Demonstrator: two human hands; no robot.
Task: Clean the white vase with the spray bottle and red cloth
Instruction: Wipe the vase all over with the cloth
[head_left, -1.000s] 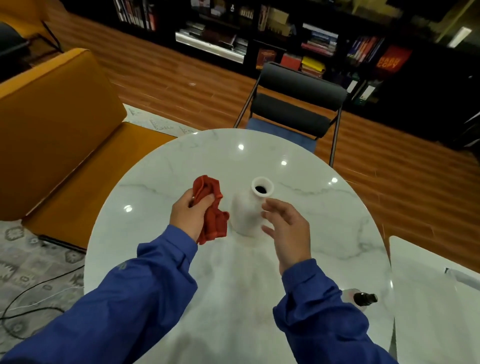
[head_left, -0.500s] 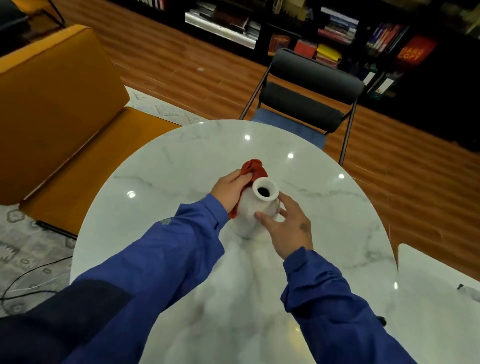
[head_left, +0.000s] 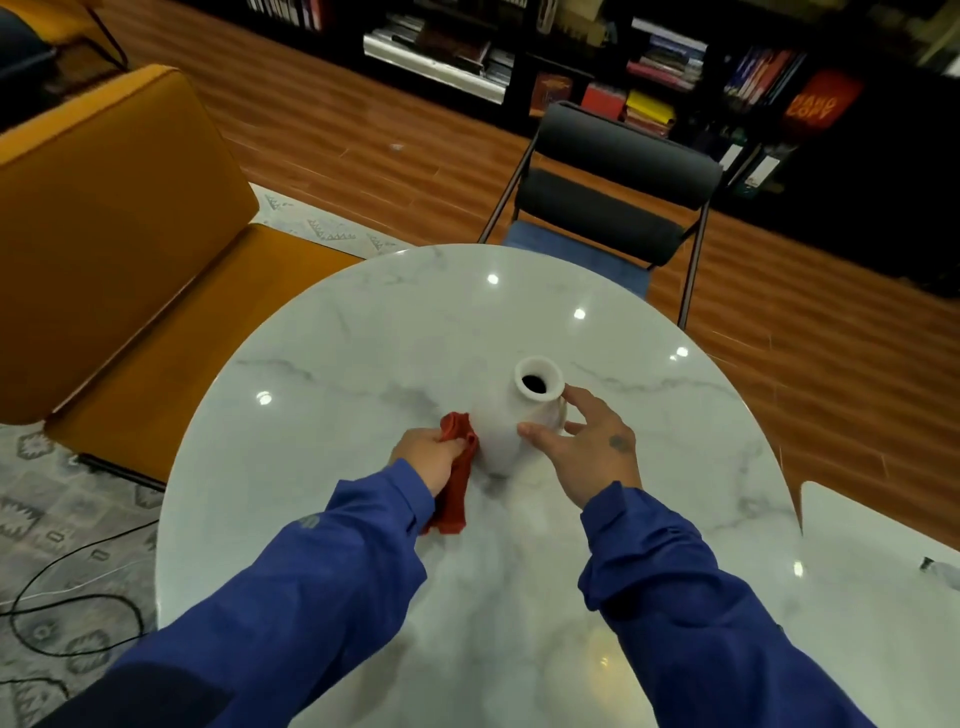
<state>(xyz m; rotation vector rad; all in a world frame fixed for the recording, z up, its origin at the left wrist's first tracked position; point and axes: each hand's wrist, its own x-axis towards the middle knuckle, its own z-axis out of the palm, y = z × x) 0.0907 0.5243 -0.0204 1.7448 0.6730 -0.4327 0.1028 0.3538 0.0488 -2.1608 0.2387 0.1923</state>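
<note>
Far beyond the fingers (head_left: 584, 401), dark bookshelves (head_left: 675, 62) packed with books run across the back of the room, with a wooden floor (head_left: 322, 119) in front of them. Well out to the left of the fingers sits an orange sofa (head_left: 114, 223), and nearer than that lies a patterned rug (head_left: 47, 499) with a black cable (head_left: 78, 597) on it. Right under the fingers spreads a round white marble table (head_left: 363, 364), glossy, with ceiling lights mirrored in it. Past the fingers, at the table's far edge, stands a black chair (head_left: 613, 171) on a thin metal frame. Two blue sleeves (head_left: 311, 597) reach in from the near edge.

Between the two sets of fingers the white vase (head_left: 506, 426) stands upright on the table, near its middle, its dark mouth open to the camera. The right hand (head_left: 592, 452) curves round the vase from the right. Its thumb lies against the near side of the body, its index finger reaches up just below the rim, and the other fingers are spread apart behind. The left hand (head_left: 426, 460) has its fingers closed tight on the red cloth (head_left: 454, 501). The bunched top of the cloth pokes out past those fingers and meets the vase's lower left side; the rest trails back under the wrist toward the sleeve.
</note>
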